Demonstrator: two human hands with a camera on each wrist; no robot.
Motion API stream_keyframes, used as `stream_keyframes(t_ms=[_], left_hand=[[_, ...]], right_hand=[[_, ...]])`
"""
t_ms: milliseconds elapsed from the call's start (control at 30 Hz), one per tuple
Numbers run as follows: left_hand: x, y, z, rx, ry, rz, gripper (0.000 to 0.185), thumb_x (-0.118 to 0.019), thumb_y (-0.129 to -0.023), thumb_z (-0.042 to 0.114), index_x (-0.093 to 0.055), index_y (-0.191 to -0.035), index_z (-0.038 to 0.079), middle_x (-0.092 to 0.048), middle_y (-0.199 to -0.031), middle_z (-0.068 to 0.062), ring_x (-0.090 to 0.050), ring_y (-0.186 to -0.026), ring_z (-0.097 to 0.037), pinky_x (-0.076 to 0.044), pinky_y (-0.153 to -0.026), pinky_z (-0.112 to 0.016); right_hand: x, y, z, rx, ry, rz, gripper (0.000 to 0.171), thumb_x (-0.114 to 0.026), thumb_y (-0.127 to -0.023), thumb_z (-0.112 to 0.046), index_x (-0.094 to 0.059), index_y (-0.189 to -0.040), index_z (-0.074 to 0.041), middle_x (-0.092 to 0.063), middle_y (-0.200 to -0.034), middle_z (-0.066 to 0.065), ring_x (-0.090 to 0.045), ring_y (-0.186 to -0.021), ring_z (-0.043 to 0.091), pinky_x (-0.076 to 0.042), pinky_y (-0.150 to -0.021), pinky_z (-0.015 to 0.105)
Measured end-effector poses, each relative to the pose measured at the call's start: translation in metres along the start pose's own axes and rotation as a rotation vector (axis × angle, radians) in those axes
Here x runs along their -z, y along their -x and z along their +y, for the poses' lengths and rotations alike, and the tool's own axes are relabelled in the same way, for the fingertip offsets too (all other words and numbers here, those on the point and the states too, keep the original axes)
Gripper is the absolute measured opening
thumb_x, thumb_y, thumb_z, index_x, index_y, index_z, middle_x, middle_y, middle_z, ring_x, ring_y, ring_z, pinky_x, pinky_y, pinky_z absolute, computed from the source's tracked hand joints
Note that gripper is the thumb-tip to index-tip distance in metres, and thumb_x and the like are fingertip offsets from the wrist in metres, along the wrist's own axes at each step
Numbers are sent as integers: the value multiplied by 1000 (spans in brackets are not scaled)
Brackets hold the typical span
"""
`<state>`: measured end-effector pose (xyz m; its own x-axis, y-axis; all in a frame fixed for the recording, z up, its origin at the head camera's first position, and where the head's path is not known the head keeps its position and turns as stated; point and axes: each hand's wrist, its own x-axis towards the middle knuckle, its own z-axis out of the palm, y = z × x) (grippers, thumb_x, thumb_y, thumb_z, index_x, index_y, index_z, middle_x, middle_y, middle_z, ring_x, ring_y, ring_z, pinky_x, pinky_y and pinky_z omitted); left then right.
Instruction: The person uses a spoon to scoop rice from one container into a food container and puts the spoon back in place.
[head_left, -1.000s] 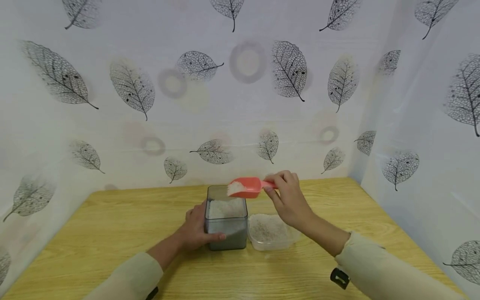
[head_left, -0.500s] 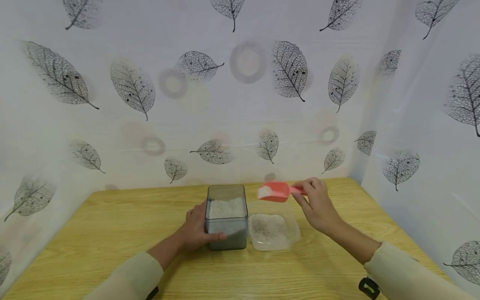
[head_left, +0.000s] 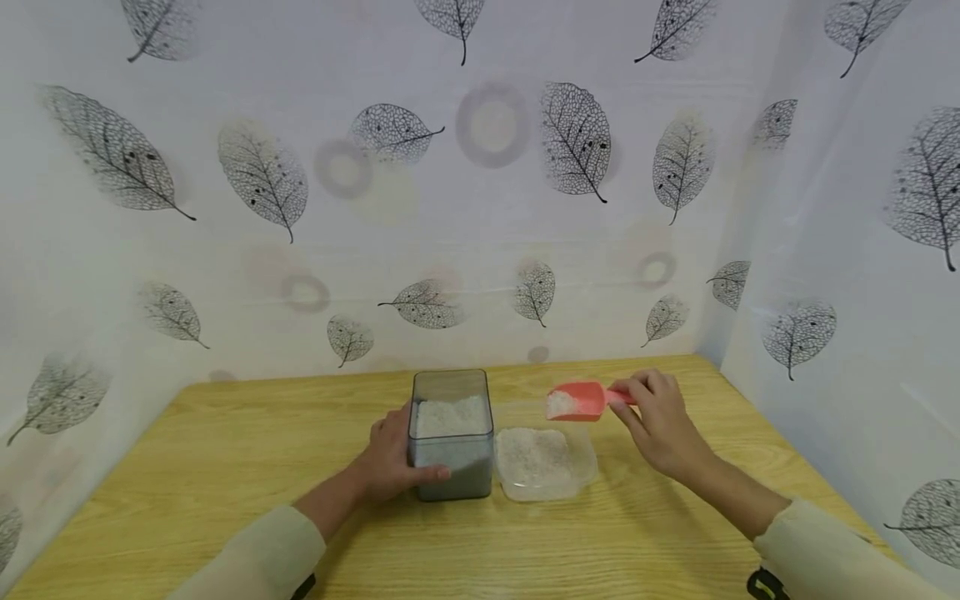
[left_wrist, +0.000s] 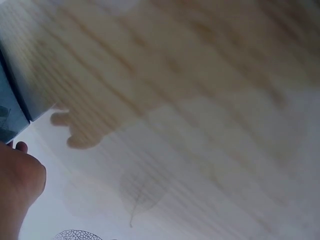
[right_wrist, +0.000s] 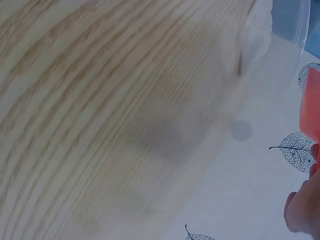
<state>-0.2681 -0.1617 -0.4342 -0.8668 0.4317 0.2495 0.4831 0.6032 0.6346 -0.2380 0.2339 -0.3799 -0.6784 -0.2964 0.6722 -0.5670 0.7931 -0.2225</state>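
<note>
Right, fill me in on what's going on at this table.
A person is moving white grains between two containers on a wooden table. The left hand grips the tall grey see-through square container, partly full of grains. The right hand holds a red plastic scoop, loaded with grains, level above the far right corner of the low clear plastic tub that stands beside it.

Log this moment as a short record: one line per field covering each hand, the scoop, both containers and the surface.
left hand: grips the side of the grey container
right hand: pinches the scoop's handle
pink scoop: holds white grains, raised over the far right corner of the clear tub
grey square container: upright, holds white grains
clear shallow tub: right of the grey container, close beside it, layer of white grains inside
wooden table: bears both containers
</note>
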Motion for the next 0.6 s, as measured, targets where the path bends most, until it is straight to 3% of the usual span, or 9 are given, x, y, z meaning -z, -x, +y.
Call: stream_keyframes(t_ms=[233,500,567,600], left_hand=[[1,1,1,12,0,-3,106,-79,-71,57,-28,-151,9,-50,-135,-8,-42,-127,-29,-19,-108,-55],[1,1,1,8,18,-7,105,-80,-72,55,-29,-151,8,-50,-134,-8,-42,-125,-29,-18,-108,-54],[1,1,0,6,15,-7,105,-80,-72,56,-29,-151,8,-50,-134,-7,-42,-125,-29,-18,-107,-54],[1,1,0,6,15,-8,106,-80,-71,56,-29,-151,8,-50,-134,-7,-42,-125,-29,-17,-107,-54]], right_hand=[[0,0,7,111,96,20,15,-64,-96,-17,-66,-103,-4,-54,-95,12,-44,-86,27,-31,-76,41],[4,-2,10,160,183,22,26,-78,-78,-4,-67,-101,-5,-54,-97,14,-44,-84,31,-31,-71,41],[5,-2,11,181,198,25,23,-76,-81,-7,-67,-102,-5,-54,-97,15,-44,-84,32,-31,-70,42],[6,-3,11,195,208,28,17,-72,-88,-12,-67,-102,-5,-54,-97,16,-44,-84,33,-31,-69,42]])
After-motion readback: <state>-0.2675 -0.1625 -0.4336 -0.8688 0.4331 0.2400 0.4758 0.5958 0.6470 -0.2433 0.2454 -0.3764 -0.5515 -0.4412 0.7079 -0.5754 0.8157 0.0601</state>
